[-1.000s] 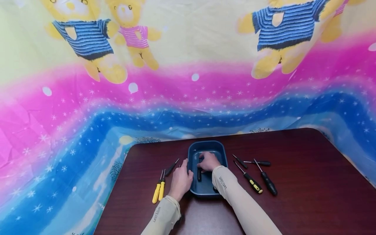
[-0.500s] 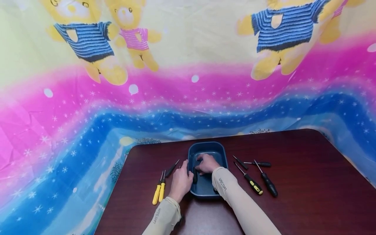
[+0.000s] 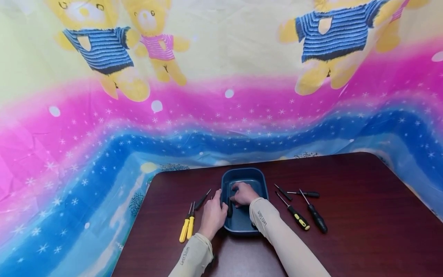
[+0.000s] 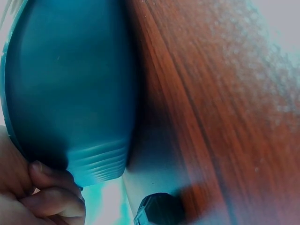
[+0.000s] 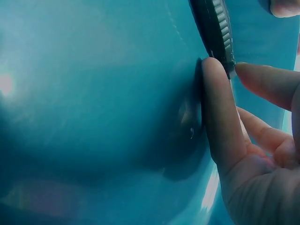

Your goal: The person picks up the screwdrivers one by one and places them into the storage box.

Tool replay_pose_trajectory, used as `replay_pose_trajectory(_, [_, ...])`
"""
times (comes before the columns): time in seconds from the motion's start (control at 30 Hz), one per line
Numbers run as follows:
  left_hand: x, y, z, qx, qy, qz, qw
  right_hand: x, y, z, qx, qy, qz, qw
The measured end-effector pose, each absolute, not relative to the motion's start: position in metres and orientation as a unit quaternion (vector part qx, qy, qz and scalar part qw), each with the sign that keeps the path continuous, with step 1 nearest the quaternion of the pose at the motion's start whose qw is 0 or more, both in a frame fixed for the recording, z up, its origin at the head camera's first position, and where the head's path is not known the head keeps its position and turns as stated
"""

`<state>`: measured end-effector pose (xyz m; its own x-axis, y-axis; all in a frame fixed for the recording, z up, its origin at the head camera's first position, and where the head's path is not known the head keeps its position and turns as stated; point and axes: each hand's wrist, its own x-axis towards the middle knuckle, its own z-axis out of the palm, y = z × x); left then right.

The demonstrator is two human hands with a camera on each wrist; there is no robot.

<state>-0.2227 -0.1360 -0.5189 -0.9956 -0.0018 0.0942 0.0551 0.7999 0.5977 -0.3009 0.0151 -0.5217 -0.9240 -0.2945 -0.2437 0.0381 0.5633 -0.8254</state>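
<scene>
A dark blue rectangular pan [image 3: 242, 225] stands on the table. My left hand [image 3: 214, 212] grips its left wall; the left wrist view shows curled fingers [image 4: 54, 199] against the wall's outer side. Inside the pan lies a screwdriver with a black ribbed handle [image 5: 213, 28], along the left wall. My right hand [image 3: 243, 193] reaches into the pan and pinches the screwdriver between thumb and forefinger where handle meets shaft, as the right wrist view shows. Most of the shaft is hidden behind the fingers. In the head view the handle [image 3: 230, 209] shows beside my left thumb.
Left of the pan lie two yellow-handled screwdrivers [image 3: 187, 227] and a dark one [image 3: 202, 200]. To its right are a black-and-yellow screwdriver [image 3: 298, 218], a large black one [image 3: 317, 218] and smaller dark ones [image 3: 308, 194]. A printed cloth [image 3: 228, 127] hangs behind the table.
The black screwdriver has shifted left inside the pan, from near its middle to the left wall, with my right hand moving slightly left. My left hand stays on the pan.
</scene>
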Motion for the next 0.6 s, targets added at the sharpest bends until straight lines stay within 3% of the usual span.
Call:
replay_pose_trajectory(0.33, [-0.224, -0.135, -0.516, -0.015, -0.947, -0.319, 0.035, -0.302, 0.021, -0.511, -0.078, 0.859, -0.476, 0.17])
replay_pose_trajectory(0.6, [-0.224, -0.133, -0.516, -0.007, -0.949, -0.312, 0.036, -0.303, 0.04, -0.475, -0.093, 0.863, -0.479, 0.134])
